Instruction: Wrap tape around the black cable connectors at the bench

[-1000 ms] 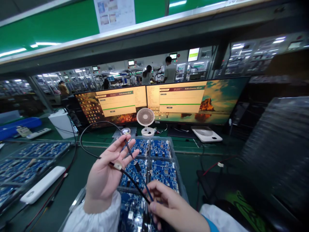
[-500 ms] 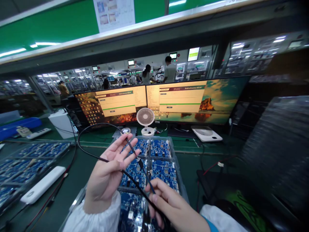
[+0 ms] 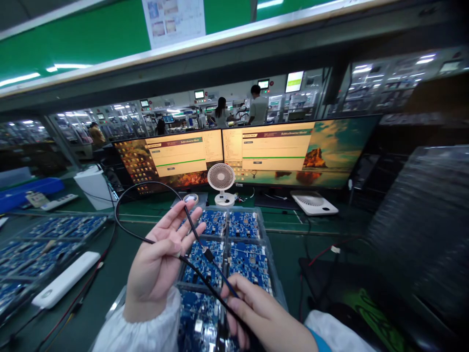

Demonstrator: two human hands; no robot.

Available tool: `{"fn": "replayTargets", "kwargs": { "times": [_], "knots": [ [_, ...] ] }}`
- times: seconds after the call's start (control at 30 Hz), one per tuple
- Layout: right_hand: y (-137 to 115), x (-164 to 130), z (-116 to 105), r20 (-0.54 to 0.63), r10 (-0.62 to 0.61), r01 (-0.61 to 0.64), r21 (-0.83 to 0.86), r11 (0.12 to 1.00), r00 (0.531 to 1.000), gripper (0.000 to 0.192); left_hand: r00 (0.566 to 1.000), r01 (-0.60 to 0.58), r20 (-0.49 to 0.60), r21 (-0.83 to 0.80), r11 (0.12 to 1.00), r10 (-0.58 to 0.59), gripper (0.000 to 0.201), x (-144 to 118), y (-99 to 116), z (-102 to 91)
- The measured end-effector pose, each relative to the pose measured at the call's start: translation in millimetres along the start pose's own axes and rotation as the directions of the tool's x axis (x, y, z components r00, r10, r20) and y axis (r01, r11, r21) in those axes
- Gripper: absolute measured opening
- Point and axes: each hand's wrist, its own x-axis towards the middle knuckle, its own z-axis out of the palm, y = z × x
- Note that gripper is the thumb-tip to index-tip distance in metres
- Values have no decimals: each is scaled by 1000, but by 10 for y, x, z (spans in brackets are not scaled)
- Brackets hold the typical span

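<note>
Cable (image 3: 146, 239), thin, black, floppy, loops above our circuit-board tray (image 3: 273, 274). Left hand (image 3: 161, 259) spread open beneath it, right hand (image 3: 256, 318) pinching both strands. We judge it light; grip near connector (image 3: 208, 254).

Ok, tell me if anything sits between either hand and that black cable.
Nothing visible does. The black cable loops across the open left hand and runs down into the right hand, which pinches it above the tray of blue boards.
</note>
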Motion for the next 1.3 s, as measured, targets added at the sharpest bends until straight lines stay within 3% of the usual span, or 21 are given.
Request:
{"fn": "replayTargets", "kwargs": {
  "times": [0.2,0.6,0.9,1.07,1.3],
  "knots": [
    [-16,-13,-13,-9,4,-5,-45,999,1000,33,999,-42,-4,18,999,42,61,18,32,-46],
    [62,40,27,-88,45,-44,13,999,995,55,999,-27,-25,43,999,29,55,6,-8,2],
    [97,20,-51,-205,-37,-7,-208,978,978,47,999,-38,-21,62,997,39,53,-15,-7,30],
    [-9,4,-96,-225,-209,74,-494,867,952,39,997,-39,-61,62,997,43,53,2,3,35],
    [45,-1,-68,-150,-111,35,-435,900,982,42,995,-51,-80,65,997,56,55,-9,15,41]
  ]
}}
